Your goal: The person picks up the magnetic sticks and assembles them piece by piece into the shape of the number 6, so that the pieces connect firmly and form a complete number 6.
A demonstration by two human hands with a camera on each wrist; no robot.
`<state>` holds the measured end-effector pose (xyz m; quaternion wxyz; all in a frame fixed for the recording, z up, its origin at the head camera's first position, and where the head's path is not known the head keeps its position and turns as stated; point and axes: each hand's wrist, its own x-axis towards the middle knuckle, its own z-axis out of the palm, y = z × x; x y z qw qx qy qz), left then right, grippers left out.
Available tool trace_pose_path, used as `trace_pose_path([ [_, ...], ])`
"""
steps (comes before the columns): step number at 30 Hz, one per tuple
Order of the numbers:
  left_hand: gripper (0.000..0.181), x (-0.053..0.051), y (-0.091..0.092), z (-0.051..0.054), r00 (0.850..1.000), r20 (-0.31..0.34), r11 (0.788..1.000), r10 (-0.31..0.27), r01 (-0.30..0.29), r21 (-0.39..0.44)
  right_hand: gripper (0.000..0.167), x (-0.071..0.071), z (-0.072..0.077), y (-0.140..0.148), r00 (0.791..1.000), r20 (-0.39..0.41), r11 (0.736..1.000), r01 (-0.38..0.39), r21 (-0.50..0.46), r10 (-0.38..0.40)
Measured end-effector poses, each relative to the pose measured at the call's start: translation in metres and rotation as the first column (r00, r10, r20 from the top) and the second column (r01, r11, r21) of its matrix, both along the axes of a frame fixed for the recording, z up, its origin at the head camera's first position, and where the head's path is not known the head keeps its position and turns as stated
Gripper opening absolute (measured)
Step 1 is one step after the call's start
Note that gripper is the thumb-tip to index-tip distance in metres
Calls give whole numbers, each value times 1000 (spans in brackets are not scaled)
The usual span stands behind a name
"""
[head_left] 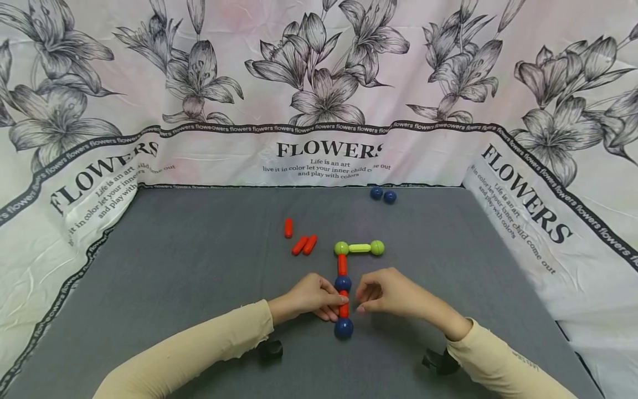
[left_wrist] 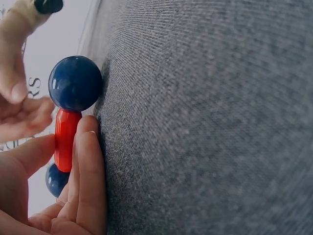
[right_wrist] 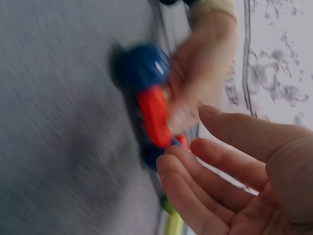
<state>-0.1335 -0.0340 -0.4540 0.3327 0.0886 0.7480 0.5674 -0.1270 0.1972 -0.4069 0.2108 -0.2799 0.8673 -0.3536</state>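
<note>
A chain of toy rods and balls lies on the grey cloth. My left hand (head_left: 315, 298) pinches its nearer red rod (left_wrist: 66, 142) between thumb and fingers. That rod joins a blue ball (head_left: 344, 328) at the near end to a second blue ball (head_left: 343, 283). Beyond it, another red rod (head_left: 342, 265) leads to a green ball (head_left: 341, 248), from which a yellow-green rod (head_left: 359, 248) runs right to another green ball (head_left: 377, 247). My right hand (head_left: 394, 293) hovers just right of the chain, fingers loosely bent and holding nothing.
Several loose pieces lie farther back: a single red rod (head_left: 288, 228), a pair of red rods (head_left: 304, 245) side by side, and two blue balls (head_left: 383, 195) near the back edge. A flower-printed curtain (head_left: 319, 158) encloses the table (head_left: 199, 249) at the back and sides.
</note>
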Motion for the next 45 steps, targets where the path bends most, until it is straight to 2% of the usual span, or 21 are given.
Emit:
trace_pose_path([
  [4, 21, 0, 0, -1, 1000, -7, 1000, -1, 1, 4, 20, -22, 8, 3, 997, -72, 1000, -9, -1, 9],
  [11, 21, 7, -2, -2, 1000, -17, 999, 13, -12, 31, 20, -54, 11, -1, 985, -164, 999, 45, -30, -49],
  [20, 28, 26, -8, -4, 999, 2, 997, 47, -47, 61, 22, -90, 4, -9, 982, -142, 989, 116, -94, -129],
  [24, 31, 33, -11, -5, 999, -18, 998, 42, -41, 56, 24, -109, 1, -13, 981, -135, 984, 124, -127, -141],
  [29, 33, 37, -14, -5, 999, -48, 999, 16, -14, 42, 30, -135, 2, -25, 987, -108, 983, 103, -153, -120],
  [37, 29, 36, -15, -8, 997, -71, 999, -29, 30, 25, 34, -177, -1, -63, 995, -60, 992, 76, -103, -82],
  [45, 25, 33, -15, -7, 997, -58, 998, -59, 60, 20, 33, -204, -8, -101, 999, -27, 993, -35, -112, 33],
])
